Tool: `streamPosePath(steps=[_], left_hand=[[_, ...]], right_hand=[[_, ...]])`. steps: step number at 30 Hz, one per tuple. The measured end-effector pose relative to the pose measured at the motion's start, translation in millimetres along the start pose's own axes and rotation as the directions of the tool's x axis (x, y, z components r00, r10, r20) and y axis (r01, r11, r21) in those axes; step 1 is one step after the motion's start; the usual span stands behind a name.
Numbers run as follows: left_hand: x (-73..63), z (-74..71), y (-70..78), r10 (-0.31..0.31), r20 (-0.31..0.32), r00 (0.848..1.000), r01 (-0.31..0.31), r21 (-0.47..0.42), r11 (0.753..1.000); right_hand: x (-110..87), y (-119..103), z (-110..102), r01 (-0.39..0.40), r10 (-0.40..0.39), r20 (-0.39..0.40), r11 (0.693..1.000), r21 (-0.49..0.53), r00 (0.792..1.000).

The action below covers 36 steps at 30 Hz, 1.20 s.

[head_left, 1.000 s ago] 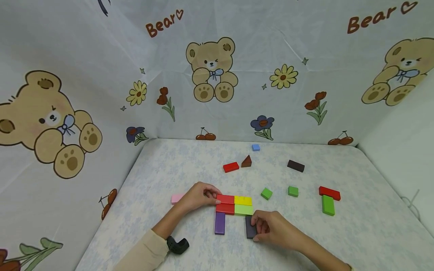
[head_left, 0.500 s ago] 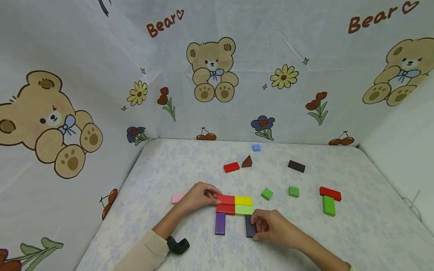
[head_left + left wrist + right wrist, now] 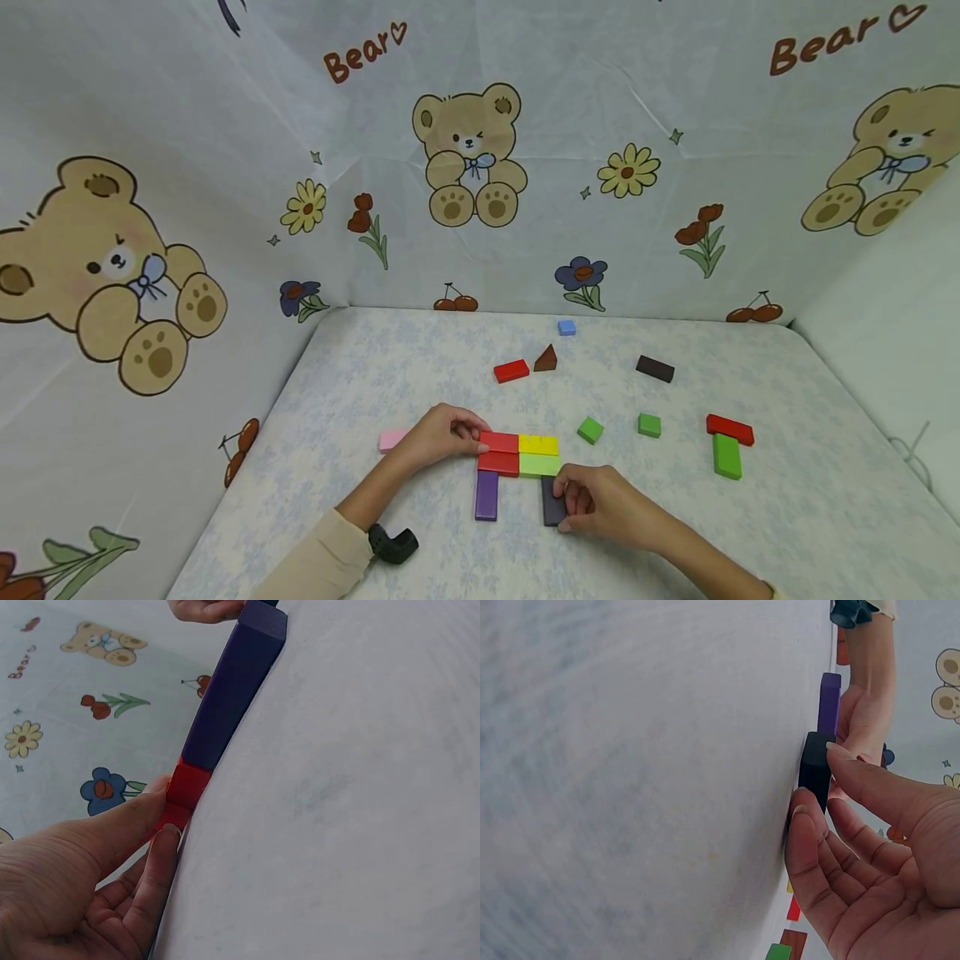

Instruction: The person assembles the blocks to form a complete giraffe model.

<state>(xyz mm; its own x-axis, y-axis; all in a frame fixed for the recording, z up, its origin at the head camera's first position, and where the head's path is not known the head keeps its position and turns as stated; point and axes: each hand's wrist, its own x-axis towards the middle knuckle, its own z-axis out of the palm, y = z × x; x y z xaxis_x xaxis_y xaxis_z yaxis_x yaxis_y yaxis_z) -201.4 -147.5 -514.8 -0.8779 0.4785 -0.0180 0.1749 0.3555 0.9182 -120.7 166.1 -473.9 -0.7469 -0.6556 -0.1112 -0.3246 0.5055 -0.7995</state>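
Note:
My left hand (image 3: 438,435) pinches the left end of the upper red block (image 3: 498,442). In the left wrist view, its thumb and a finger meet that red block's end. A lower red block (image 3: 498,463), a yellow block (image 3: 537,444) and a light green block (image 3: 538,465) lie against it in two rows. Below the left side a purple block (image 3: 487,496) stands lengthwise. My right hand (image 3: 611,507) pinches a black block (image 3: 817,761), whose upper end lies at the light green block's lower edge. The fingers cover part of its right side.
Beyond the hands lie a red block (image 3: 512,371), brown triangle (image 3: 547,358), blue block (image 3: 566,327) and dark brown block (image 3: 656,368). Green cubes (image 3: 590,430) are nearer. At right, a green block (image 3: 726,456) touches a red one. A pink block (image 3: 392,440) is partly behind the left hand.
The black block, with my right hand on it, has shifted very slightly up and left towards the light green block. My left hand and the other blocks look still.

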Motion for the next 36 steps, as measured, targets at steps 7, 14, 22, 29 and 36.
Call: streamPosePath(steps=[7,14,22,29,36], left_hand=[[-3.1,1.3,0.6,-0.003,-0.016,1.0,0.002,-0.012,1.0],[-1.7,2.6,1.4,-0.01,-0.008,1.0,0.01,0.005,1.0],[0.0,-0.2,2.5,0.009,0.013,1.0,-0.01,0.014,1.0],[-0.7,-0.2,1.5,0.003,0.008,1.0,-0.003,0.005,1.0],[0.4,0.0,-1.4,0.001,0.002,1.0,-0.001,-0.011,1.0]], right_hand=[[-0.7,-2.2,-4.8,-0.005,0.005,-0.004,1.0,-0.017,1.0],[-2.2,-3.4,-33.6,-0.041,0.024,-0.183,0.995,-0.087,0.983],[7.7,17.4,-64.1,-0.125,0.043,-0.399,0.975,-0.182,0.916],[19.2,34.4,-71.6,-0.203,0.105,-0.406,0.957,-0.205,0.908],[23.5,46.6,-68.3,-0.241,0.152,-0.365,0.948,-0.21,0.918]])
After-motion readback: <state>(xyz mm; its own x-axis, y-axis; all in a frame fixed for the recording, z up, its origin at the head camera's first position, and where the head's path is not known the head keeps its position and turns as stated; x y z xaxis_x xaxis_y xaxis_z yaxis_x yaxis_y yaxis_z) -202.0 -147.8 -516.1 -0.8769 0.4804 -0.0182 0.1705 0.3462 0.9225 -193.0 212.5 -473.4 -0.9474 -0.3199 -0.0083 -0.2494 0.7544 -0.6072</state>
